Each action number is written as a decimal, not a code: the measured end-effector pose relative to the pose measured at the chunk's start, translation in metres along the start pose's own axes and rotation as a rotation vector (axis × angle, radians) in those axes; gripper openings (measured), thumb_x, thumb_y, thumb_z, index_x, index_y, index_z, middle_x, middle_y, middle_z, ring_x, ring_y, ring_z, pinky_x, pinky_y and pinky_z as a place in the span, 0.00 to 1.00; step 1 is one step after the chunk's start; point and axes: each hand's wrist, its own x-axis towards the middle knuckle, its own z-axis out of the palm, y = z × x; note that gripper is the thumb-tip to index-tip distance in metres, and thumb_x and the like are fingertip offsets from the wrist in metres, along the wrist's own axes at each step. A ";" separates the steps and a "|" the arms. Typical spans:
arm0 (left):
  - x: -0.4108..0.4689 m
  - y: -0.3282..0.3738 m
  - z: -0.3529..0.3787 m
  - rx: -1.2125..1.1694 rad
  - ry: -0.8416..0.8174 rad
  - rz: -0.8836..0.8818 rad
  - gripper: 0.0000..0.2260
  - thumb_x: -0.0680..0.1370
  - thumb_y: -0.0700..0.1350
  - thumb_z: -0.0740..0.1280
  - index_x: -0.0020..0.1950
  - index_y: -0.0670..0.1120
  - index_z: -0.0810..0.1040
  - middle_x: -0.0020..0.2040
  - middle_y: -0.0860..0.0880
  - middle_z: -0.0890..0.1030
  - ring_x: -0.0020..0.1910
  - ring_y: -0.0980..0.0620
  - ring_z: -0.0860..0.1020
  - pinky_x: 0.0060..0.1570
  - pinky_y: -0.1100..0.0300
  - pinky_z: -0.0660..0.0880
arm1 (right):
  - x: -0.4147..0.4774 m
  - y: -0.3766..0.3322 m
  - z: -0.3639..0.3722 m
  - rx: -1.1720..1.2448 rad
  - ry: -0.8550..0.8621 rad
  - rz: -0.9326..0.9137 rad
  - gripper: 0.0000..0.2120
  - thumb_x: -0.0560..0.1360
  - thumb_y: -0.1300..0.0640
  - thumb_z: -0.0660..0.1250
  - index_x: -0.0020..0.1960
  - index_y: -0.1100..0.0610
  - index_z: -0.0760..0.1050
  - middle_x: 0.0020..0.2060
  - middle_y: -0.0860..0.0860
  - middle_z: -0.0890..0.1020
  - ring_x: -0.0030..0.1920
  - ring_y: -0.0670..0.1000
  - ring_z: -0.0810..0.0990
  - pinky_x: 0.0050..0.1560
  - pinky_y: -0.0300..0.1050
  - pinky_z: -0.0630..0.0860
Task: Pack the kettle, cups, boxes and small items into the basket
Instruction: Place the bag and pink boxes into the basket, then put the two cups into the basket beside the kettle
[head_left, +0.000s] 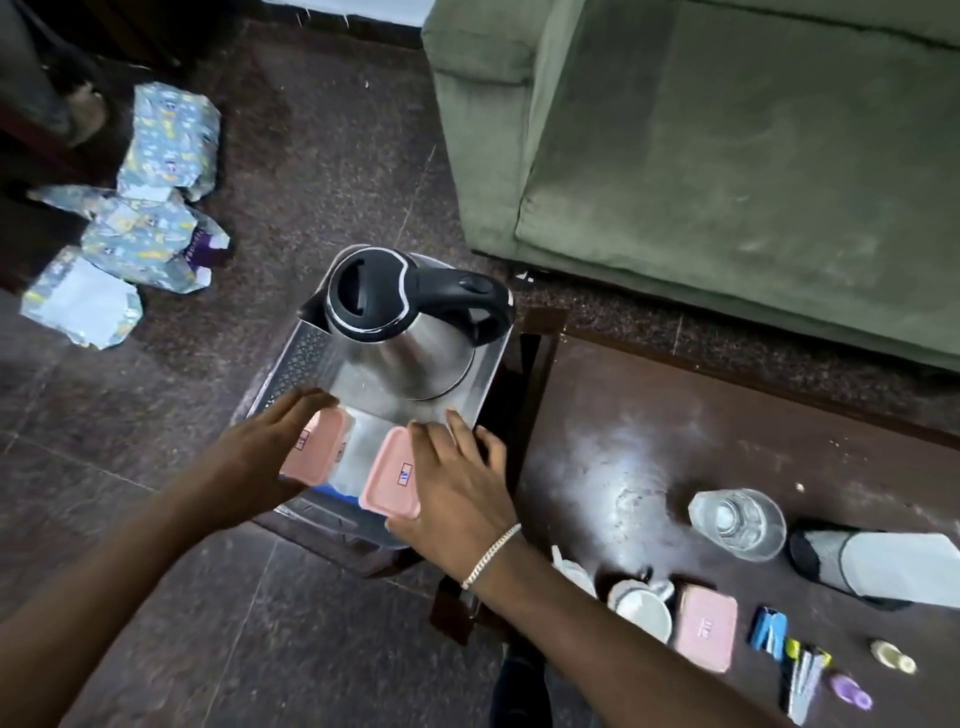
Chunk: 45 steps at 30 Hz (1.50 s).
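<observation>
— While the kettle (400, 317) stands upright at the far end of the clear basket (291, 364), in the middle of the frame, what is held by each hand?

— A pink-lidded box (318, 448) is clasped by the left hand (260, 457), fingers curled over its far edge, at the basket's near left. A second pink-lidded box (389, 480) is gripped by the right hand (462, 493), thumb below and fingers spread along its right side, at the near right.

— What is seen on the dark desk (675, 415)?

— At lower right, a third pink box (706, 626) is seen lying just beside a white cup (644, 608), and a clear glass (740, 522) is seen farther up. Small items (800, 660) are scattered near the lower right corner.
</observation>
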 end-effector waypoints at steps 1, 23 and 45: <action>0.000 -0.010 0.004 0.009 -0.018 -0.005 0.45 0.61 0.41 0.84 0.74 0.50 0.68 0.74 0.53 0.70 0.61 0.44 0.81 0.48 0.59 0.73 | 0.005 -0.005 0.010 -0.031 -0.025 -0.008 0.46 0.62 0.42 0.75 0.74 0.61 0.65 0.68 0.55 0.74 0.77 0.59 0.62 0.71 0.63 0.61; 0.021 -0.051 0.027 0.273 -0.148 -0.058 0.49 0.66 0.44 0.83 0.82 0.43 0.62 0.80 0.42 0.64 0.69 0.37 0.75 0.66 0.45 0.75 | 0.021 -0.008 0.055 -0.239 -0.195 0.032 0.52 0.65 0.42 0.79 0.77 0.66 0.58 0.70 0.59 0.70 0.78 0.64 0.56 0.74 0.67 0.48; -0.011 0.252 0.158 -0.101 -0.229 -0.160 0.38 0.75 0.59 0.72 0.79 0.56 0.55 0.69 0.47 0.69 0.59 0.41 0.81 0.54 0.50 0.77 | -0.211 0.170 0.017 -0.234 -0.139 0.497 0.35 0.59 0.40 0.79 0.63 0.52 0.80 0.52 0.56 0.82 0.48 0.61 0.81 0.46 0.59 0.76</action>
